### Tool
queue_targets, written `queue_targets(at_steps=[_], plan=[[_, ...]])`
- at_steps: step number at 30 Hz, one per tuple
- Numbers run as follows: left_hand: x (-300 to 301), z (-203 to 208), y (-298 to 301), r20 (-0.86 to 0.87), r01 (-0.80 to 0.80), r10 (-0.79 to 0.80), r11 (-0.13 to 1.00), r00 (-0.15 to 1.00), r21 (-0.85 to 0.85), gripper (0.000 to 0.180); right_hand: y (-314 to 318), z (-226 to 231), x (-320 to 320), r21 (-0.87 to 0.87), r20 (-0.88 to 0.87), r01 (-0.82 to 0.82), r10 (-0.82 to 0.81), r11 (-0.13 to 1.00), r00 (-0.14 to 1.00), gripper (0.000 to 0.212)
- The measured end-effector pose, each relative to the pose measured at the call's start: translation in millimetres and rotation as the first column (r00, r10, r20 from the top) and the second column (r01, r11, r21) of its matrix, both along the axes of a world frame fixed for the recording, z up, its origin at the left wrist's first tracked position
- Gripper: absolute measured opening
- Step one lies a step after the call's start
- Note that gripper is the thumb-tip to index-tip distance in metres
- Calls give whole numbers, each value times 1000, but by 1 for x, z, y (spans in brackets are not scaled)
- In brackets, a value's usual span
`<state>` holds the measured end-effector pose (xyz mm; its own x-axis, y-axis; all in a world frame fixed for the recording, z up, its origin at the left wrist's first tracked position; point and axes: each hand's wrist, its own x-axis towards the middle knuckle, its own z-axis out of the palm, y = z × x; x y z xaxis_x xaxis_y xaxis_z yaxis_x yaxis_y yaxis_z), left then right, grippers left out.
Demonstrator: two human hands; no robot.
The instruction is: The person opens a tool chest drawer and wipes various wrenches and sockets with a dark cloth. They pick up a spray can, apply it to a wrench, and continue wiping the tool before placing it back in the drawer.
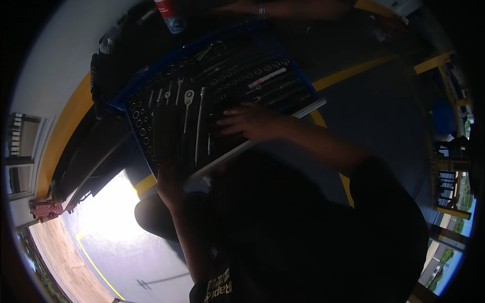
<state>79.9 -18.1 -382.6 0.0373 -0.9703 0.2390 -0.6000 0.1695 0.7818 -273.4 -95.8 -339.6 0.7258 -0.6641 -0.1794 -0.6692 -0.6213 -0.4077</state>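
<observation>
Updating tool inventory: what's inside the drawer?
Inside the drawer: sockets, a wrench, a ratchet, a long bar and a white marker-like stick. The right hand covers whatever lies beneath it; some darker slots can't be made out.

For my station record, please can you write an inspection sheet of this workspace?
Surface: blue-edged tool drawer, dark inside.
Job's things: ratchet, long metal bar and sockets in the drawer.
Clutter: container with a red band, beyond the drawer.
Hands: left hand at the drawer's near-left corner, grip unclear; right hand over the tools, fingers spread, contact unclear.
Cables: nothing seen.
Surroundings: another person's arm at the far side; floor with yellow lines, brightly lit at left.
</observation>
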Motion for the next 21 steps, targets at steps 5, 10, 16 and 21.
queue_targets(at_steps=[5, 10, 16, 21], plan=[[-9, 18, 13, -251, -53, 109, 973, 962, 223, 26, -2, 22, -13, 120, -53, 15, -8, 993, 999, 46], [-4, 25, -4, -206, -71, 106, 983, 973, 171, 27, -5, 68, -13, 185, -248, 295, -246, 937, 937, 39], [-11, 28, -58, 244, -102, 60, 981, 968, 164, 54, 24, 70, -53, 242, 233, 641, -685, 728, 690, 33], [-35, 31, -99, 543, -202, 68, 961, 837, 191, 88, 42, 61, -56, 426, 273, 544, -676, 723, 684, 35]])
